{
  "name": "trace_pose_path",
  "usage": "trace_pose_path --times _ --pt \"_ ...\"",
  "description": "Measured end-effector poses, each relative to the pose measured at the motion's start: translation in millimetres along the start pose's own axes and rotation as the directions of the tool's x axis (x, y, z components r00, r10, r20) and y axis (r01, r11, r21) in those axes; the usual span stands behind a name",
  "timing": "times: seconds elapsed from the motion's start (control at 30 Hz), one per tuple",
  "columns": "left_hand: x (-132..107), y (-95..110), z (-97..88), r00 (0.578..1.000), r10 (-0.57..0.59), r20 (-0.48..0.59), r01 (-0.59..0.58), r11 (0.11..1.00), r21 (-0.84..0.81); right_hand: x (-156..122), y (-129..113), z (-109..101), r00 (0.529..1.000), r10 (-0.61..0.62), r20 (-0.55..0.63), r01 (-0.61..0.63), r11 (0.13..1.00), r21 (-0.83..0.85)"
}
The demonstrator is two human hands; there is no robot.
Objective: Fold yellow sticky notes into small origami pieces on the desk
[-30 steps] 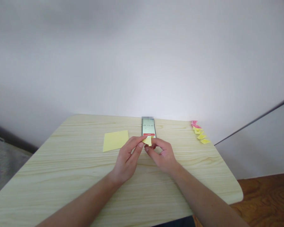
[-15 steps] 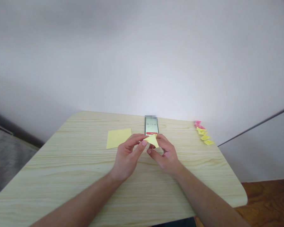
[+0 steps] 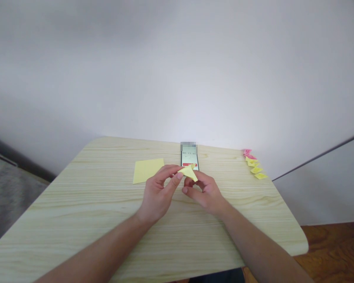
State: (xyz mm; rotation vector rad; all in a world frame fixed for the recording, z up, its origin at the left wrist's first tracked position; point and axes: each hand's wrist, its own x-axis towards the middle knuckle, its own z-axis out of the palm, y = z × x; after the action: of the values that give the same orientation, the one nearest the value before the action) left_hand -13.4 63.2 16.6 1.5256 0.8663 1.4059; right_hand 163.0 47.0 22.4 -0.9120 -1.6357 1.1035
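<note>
A small piece of folded yellow paper (image 3: 189, 172) is pinched between the thumb and index finger of my left hand (image 3: 158, 192), above the middle of the table. Its shape is pointed, with flaps standing out at the top and lower right. My right hand (image 3: 205, 192) is close on the other side, its fingers curled and its thumb apart from them. The right index finger is at the paper's right edge, partly behind it; whether it presses there I cannot tell. A flat yellow paper sheet (image 3: 144, 171) lies just beyond my left hand.
A phone (image 3: 189, 156) showing a timer lies behind the folded paper, near the wall (image 3: 177, 78). Several small folded yellow papers (image 3: 256, 170) and pink ones (image 3: 248, 154) line the right edge of the pale wooden table (image 3: 106, 220).
The folded paper has turned slightly, and a flap at its top right now stands out more. My right fingers have shifted a little lower along its edge. The whole view has moved slightly.
</note>
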Motion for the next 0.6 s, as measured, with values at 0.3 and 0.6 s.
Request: trace_pose_path --times 0.3,0.6 --pt "3 -5 0.2 0.993 -0.106 -0.048 0.106 0.994 0.008 -2 11 -2 0.974 0.000 -0.227 0.029 0.992 0.124" --pt "3 -5 5.3 0.976 -0.209 -0.055 0.204 0.976 -0.080 0 9 -2 0.940 0.042 -0.339 -0.044 0.999 0.002"
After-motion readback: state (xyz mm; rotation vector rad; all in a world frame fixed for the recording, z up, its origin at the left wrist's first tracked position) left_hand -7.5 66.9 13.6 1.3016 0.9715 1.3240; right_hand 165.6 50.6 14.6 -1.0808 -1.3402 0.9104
